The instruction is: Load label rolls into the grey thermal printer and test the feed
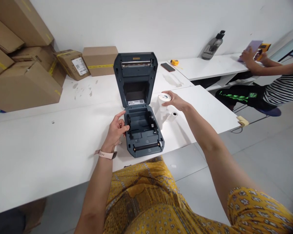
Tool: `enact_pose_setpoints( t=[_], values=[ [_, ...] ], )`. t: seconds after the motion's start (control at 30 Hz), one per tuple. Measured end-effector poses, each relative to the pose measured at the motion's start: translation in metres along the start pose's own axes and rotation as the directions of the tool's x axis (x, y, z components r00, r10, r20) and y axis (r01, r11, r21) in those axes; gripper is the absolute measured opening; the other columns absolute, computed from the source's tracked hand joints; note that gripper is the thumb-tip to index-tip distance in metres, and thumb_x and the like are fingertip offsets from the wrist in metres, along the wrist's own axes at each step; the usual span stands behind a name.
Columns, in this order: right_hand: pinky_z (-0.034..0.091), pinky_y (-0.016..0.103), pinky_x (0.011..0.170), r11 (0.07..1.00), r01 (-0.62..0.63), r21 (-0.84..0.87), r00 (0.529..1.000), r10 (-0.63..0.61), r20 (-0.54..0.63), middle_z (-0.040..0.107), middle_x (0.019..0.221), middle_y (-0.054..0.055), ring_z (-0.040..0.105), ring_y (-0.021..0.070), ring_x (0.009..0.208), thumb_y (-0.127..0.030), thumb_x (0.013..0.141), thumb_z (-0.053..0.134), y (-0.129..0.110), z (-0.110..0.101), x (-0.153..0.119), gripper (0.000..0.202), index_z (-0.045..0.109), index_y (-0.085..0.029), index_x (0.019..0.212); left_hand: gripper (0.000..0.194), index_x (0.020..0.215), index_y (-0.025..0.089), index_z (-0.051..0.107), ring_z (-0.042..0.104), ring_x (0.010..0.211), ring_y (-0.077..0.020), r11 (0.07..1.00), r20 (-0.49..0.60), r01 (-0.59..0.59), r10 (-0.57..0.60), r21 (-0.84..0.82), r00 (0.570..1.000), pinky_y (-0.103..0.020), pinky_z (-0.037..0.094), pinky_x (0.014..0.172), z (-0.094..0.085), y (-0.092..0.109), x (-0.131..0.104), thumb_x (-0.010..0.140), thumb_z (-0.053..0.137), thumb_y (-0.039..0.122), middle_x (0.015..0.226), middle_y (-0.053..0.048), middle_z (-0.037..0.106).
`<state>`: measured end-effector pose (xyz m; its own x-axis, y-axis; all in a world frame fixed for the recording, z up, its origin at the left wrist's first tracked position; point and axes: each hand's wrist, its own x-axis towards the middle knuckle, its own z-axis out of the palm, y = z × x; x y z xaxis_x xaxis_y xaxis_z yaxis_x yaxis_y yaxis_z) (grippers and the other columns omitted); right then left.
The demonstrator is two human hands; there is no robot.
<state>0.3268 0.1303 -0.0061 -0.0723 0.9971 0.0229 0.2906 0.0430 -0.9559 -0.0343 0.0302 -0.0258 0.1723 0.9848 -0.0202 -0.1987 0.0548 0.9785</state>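
Two hands work at the printer (143, 136), which stands lid up at the table's (70, 130) near edge! The right hand (175, 100) has fingers and thumb closed around a white roll (163, 98), just right of the printer, its top end showing. Over on the left wall, the left hand (117, 127) touches with fingers half curled, thumb over the rim; whether it grips, I can't tell. A smaller roll (173, 116) lies nearby, and a phone (167, 67) sits farther back.
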Motion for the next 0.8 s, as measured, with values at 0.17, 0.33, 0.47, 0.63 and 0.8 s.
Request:
enact_pose_setpoints(
  t=[0.17, 0.33, 0.47, 0.63, 0.8],
  values=[
    [0.049, 0.049, 0.117, 1.000, -0.015, 0.028, 0.999, 0.014, 0.034, 0.063, 0.148, 0.011, 0.060, 0.0301, 0.135, -0.032, 0.056, 0.093, 0.018, -0.010, -0.006, 0.095, 0.057, -0.025, 0.143, 0.089, 0.139, 0.023, 0.059, 0.039, 0.047, -0.0057, 1.000, -0.003, 0.000, 0.000, -0.007, 1.000, -0.017, 0.036, 0.033, 0.001, 0.001, 0.000, 0.058, 0.096, 0.026, 0.063, 0.012, 0.046],
    [0.038, 0.052, 0.127, 0.960, 0.025, 0.277, 0.996, 0.000, -0.089, 0.057, 0.158, 0.007, 0.050, 0.0297, 0.150, -0.041, 0.068, 0.087, 0.035, -0.038, -0.065, 0.076, 0.061, -0.034, 0.140, 0.089, 0.137, 0.024, 0.060, 0.038, 0.046, -0.0060, 1.000, -0.008, 0.001, -0.001, -0.015, 1.000, -0.017, 0.037, 0.032, 0.001, 0.001, 0.001, 0.056, 0.096, 0.027, 0.062, 0.012, 0.046],
    [0.049, 0.049, 0.117, 0.982, -0.104, 0.160, 0.991, 0.089, 0.097, 0.067, 0.147, 0.007, 0.061, 0.0293, 0.137, -0.039, 0.068, 0.090, 0.040, -0.027, -0.109, 0.072, 0.067, -0.032, 0.135, 0.085, 0.135, 0.026, 0.062, 0.037, 0.045, -0.0057, 1.000, 0.009, -0.004, 0.004, -0.017, 1.000, -0.017, 0.035, 0.032, 0.000, -0.001, 0.002, 0.057, 0.096, 0.026, 0.062, 0.012, 0.046],
    [0.060, 0.040, 0.083, 0.972, -0.144, 0.188, 0.990, 0.141, 0.028, 0.078, 0.093, 0.004, 0.073, 0.0228, 0.083, -0.055, 0.063, 0.090, 0.028, 0.000, -0.114, 0.054, 0.075, -0.023, 0.104, 0.084, 0.135, 0.027, 0.063, 0.038, 0.045, -0.0059, 0.999, 0.002, -0.031, 0.031, -0.019, 1.000, -0.018, 0.035, 0.032, -0.002, -0.006, 0.003, 0.058, 0.095, 0.026, 0.063, 0.011, 0.045],
    [0.059, 0.043, 0.090, 0.908, 0.143, 0.393, 0.980, -0.186, 0.071, 0.075, 0.095, 0.006, 0.073, 0.0244, 0.085, -0.078, 0.075, 0.068, -0.027, -0.003, -0.119, 0.060, 0.075, -0.027, 0.106, 0.082, 0.135, 0.027, 0.062, 0.037, 0.047, -0.0056, 1.000, 0.016, -0.028, 0.028, -0.014, 0.999, -0.017, 0.035, 0.033, -0.002, -0.007, 0.003, 0.060, 0.093, 0.025, 0.064, 0.011, 0.046]
  ],
)
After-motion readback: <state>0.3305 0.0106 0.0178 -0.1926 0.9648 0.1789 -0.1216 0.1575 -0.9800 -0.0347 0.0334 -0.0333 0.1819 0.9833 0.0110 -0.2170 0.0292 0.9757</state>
